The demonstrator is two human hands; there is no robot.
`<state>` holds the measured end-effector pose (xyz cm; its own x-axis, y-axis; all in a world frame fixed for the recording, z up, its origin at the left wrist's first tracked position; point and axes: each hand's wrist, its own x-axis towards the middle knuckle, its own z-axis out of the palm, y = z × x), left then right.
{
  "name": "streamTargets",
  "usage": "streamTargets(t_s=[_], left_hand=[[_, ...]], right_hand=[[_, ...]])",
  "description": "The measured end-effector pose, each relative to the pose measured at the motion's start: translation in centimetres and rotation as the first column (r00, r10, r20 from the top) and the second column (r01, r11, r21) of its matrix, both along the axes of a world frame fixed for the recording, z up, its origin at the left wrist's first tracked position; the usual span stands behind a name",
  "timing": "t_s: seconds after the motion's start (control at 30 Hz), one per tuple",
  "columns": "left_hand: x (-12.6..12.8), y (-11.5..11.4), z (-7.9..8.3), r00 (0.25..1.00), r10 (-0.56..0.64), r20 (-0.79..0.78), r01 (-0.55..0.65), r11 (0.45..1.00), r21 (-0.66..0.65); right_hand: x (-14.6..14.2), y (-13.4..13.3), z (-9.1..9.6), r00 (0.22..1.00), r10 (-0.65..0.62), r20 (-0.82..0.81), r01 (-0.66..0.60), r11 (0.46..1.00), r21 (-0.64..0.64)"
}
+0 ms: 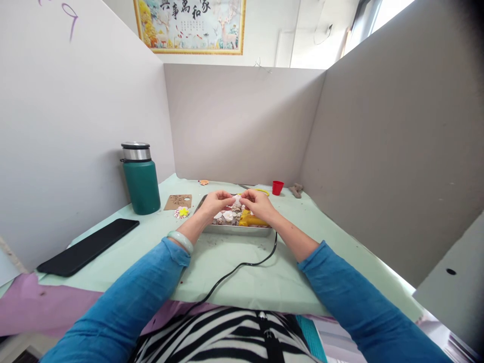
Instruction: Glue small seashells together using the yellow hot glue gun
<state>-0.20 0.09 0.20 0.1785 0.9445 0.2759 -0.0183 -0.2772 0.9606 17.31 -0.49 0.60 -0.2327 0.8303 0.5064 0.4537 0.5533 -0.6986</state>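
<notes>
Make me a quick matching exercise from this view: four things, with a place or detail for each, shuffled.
Things
1. yellow tool
2. left hand
3. red cup
4. green bottle

Places and details
A. near the back panel
B. in the metal tray
C. beside the left panel
D. pale bangle on its arm

Pairs: 1-B, 2-D, 3-A, 4-C

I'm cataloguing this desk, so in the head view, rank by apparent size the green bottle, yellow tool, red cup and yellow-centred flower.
Largest to smallest:
1. Green bottle
2. Yellow tool, judging by what shows
3. Red cup and yellow-centred flower: too alike to rank
</notes>
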Motion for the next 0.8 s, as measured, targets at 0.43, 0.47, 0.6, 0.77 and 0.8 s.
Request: streamTargets(t_s=[0.43, 0.47, 0.6, 0.77, 0.8], left_hand=[[0.1, 0.41, -0.37, 0.979, 0.06, -0.196, -0.025, 0.984, 0.176], [0.09, 0.45, -0.38, 0.976, 0.064, -0.206, -0.025, 0.982, 0.186], [0.12, 0.41, -0.31, 0.959, 0.107, -0.263, -0.046, 0.973, 0.227], [0.4, 0.05, -0.04, 0.976, 0.083, -0.2, -0.046, 0.982, 0.181], [0.46, -0.02, 0.02, 0.982, 0.066, -0.178, -0.037, 0.986, 0.162]], right_hand=[[0.03, 0.01, -0.18, 0.998, 0.016, 0.061, -0.019, 0.999, 0.036], [0.02, 0.03, -0.2, 0.998, 0.019, 0.062, -0.021, 0.999, 0.042], [0.0, 0.22, -0.37, 0.997, 0.027, 0.073, -0.032, 0.997, 0.07], [0.05, 0.02, -0.16, 0.998, 0.056, 0.028, -0.057, 0.998, 0.035], [0.05, -0.07, -0.06, 0.998, 0.066, 0.007, -0.066, 0.998, 0.021]])
